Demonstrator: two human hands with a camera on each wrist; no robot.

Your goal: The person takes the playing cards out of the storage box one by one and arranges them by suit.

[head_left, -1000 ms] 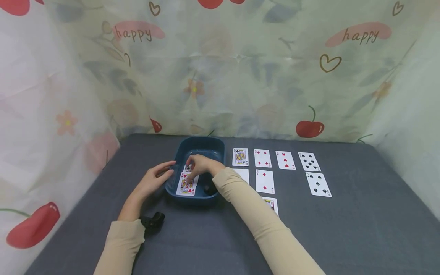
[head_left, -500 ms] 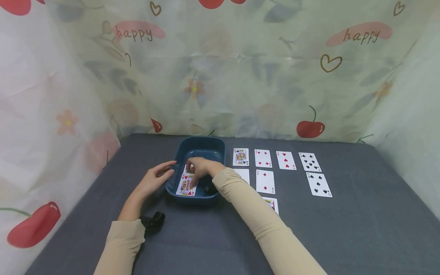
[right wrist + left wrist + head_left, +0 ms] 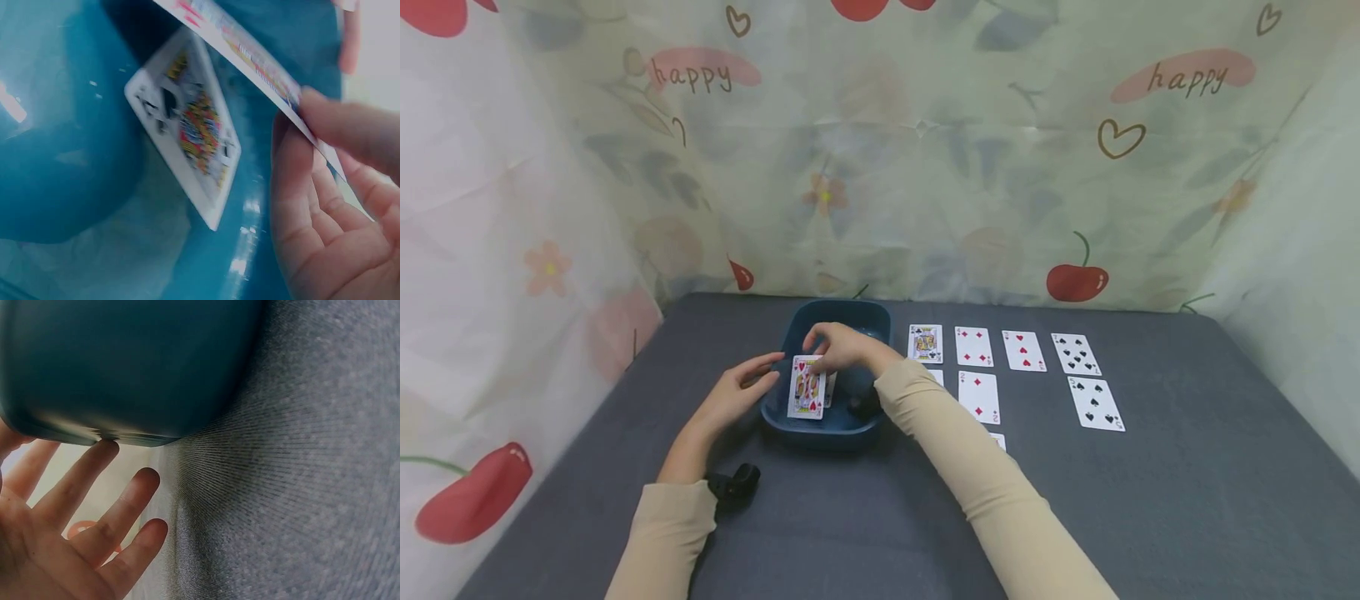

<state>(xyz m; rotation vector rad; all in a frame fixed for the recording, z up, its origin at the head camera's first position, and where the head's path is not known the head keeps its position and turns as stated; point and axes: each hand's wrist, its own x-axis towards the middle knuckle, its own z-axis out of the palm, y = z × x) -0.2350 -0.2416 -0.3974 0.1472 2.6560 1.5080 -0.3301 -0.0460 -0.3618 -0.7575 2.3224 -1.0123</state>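
Observation:
My right hand (image 3: 844,348) pinches a playing card (image 3: 806,390), a face card of hearts, between thumb and fingers. It holds the card tilted above the near left part of a dark blue tub (image 3: 842,312). Below that card a spades face card (image 3: 194,125) lies in the tub, as the right wrist view shows; in the head view it is mostly covered. At the tub's left side, my left hand (image 3: 730,402) has its fingers spread and loosely extended. A fingertip (image 3: 107,449) touches the outside of the tub in the left wrist view.
Right of the tub, several playing cards lie face up in columns, among them a clubs face card (image 3: 925,343), the two of diamonds (image 3: 978,397) and a spades card (image 3: 1096,403). My right sleeve (image 3: 955,450) partly covers the nearer ones. Patterned cloth (image 3: 925,183) hangs behind the grey tabletop (image 3: 865,533).
My right hand has picked up the hearts face card from the tub's floor and raised it slightly. The left hand has stayed at the tub's side.

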